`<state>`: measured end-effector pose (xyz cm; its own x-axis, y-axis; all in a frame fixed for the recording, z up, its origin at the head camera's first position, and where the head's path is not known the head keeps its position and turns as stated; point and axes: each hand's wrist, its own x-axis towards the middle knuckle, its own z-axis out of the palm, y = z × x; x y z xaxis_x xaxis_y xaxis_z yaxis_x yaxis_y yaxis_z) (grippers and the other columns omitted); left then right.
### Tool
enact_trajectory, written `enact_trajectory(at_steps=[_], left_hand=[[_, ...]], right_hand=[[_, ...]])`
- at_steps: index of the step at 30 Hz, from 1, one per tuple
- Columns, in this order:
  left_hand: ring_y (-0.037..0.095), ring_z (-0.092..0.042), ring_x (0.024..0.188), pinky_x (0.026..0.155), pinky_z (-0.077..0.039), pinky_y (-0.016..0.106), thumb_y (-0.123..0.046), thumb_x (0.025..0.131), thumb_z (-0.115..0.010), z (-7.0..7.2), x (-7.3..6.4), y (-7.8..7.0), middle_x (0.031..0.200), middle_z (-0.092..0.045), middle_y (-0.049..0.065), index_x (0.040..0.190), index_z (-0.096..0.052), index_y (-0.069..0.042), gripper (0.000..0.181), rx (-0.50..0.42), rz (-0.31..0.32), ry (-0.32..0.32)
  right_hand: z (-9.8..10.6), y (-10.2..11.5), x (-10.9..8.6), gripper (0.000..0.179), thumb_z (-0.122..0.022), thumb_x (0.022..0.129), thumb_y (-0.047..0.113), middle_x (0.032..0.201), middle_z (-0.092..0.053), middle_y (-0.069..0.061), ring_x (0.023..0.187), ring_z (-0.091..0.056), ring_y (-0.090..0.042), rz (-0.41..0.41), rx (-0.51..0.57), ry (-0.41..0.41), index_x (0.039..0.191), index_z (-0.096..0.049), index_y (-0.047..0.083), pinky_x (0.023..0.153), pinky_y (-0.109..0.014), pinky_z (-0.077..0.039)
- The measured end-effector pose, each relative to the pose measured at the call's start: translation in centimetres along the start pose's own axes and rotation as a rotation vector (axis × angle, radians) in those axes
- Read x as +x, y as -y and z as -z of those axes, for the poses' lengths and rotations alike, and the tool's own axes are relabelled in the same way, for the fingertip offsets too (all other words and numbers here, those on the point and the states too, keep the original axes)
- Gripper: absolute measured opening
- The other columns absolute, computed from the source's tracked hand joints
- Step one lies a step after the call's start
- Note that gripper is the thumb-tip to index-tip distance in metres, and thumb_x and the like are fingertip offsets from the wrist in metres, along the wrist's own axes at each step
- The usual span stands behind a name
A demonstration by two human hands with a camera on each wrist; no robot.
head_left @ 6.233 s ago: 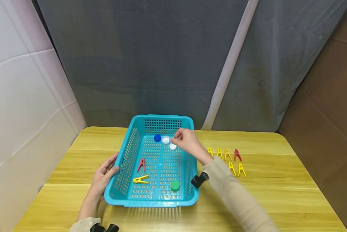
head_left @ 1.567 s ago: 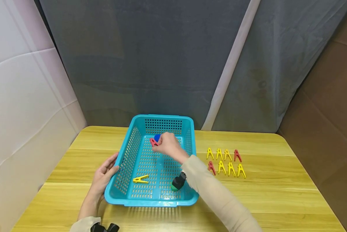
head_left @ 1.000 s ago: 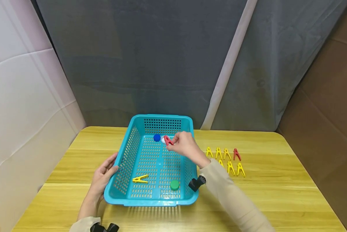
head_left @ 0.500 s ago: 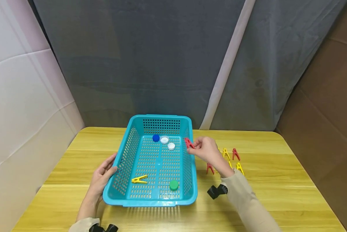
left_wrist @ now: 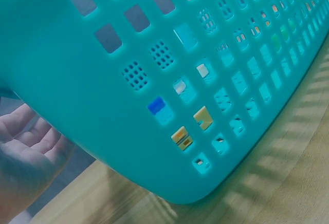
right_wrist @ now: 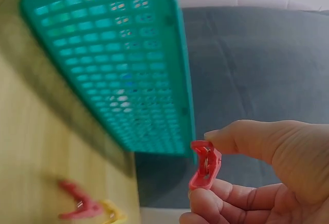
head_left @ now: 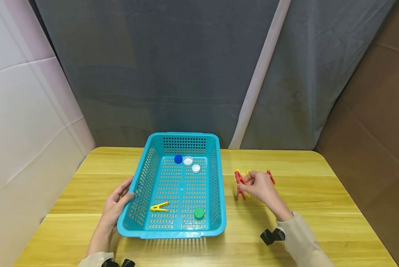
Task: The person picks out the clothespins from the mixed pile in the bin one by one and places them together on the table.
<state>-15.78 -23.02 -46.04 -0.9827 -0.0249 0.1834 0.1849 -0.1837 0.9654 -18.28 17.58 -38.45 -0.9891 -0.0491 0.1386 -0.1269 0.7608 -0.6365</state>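
Observation:
A red clothespin is pinched between thumb and fingers of my right hand, above the table to the right of the turquoise basket. The right wrist view shows that clothespin close up, its metal spring visible. Just below it another red clothespin lies on the table. My left hand grips the basket's left rim, thumb on top. Inside the basket are a yellow clothespin, a blue cap, two white caps and a green cap.
My right hand mostly hides several yellow clothespins standing in rows on the wooden table. A red clothespin shows beyond the hand. A grey curtain hangs behind the table.
The red clothespin has been picked up from the basket, and my right hand has carried it right, over the rim, to the clothespins on the table. My left hand stays on the basket.

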Motion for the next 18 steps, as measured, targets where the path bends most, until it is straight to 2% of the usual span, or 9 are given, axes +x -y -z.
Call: enact_trajectory(at_steps=[4, 12, 18], left_hand=[[-0.005, -0.053, 0.106, 0.084, -0.046, 0.012, 0.002, 0.095, -0.049, 0.0, 0.0, 0.0, 0.117, -0.057, -0.021, 0.138, -0.041, 0.001, 0.045, -0.003, -0.001, 0.001], [-0.005, -0.053, 0.107, 0.084, -0.046, 0.013, 0.0, 0.095, -0.05, 0.0, -0.2, -0.1, 0.118, -0.057, -0.02, 0.137, -0.046, -0.005, 0.042, -0.014, -0.017, 0.015], [-0.005, -0.053, 0.107, 0.084, -0.047, 0.013, -0.002, 0.095, -0.051, 0.1, -0.3, -0.1, 0.118, -0.057, -0.02, 0.138, -0.042, -0.001, 0.043, -0.005, -0.016, 0.015]], right_hand=[[-0.2, -1.5, -0.8, 0.022, -0.078, 0.073, 0.014, 0.058, -0.053, -0.001, 0.052, -0.044, -0.011, -0.008, -0.027, -0.006, 0.072, -0.061, 0.001, 0.047, -0.022, -0.035], [-0.6, -3.6, -2.2, 0.021, -0.077, 0.073, 0.012, 0.059, -0.053, 0.0, 0.052, -0.043, -0.01, -0.078, -0.013, 0.023, 0.069, -0.058, 0.004, 0.045, -0.021, -0.035], [-1.2, -4.9, -3.0, 0.022, -0.078, 0.073, 0.013, 0.058, -0.052, -0.001, 0.05, -0.042, -0.01, -0.138, -0.023, 0.049, 0.068, -0.058, 0.005, 0.044, -0.021, -0.034]])
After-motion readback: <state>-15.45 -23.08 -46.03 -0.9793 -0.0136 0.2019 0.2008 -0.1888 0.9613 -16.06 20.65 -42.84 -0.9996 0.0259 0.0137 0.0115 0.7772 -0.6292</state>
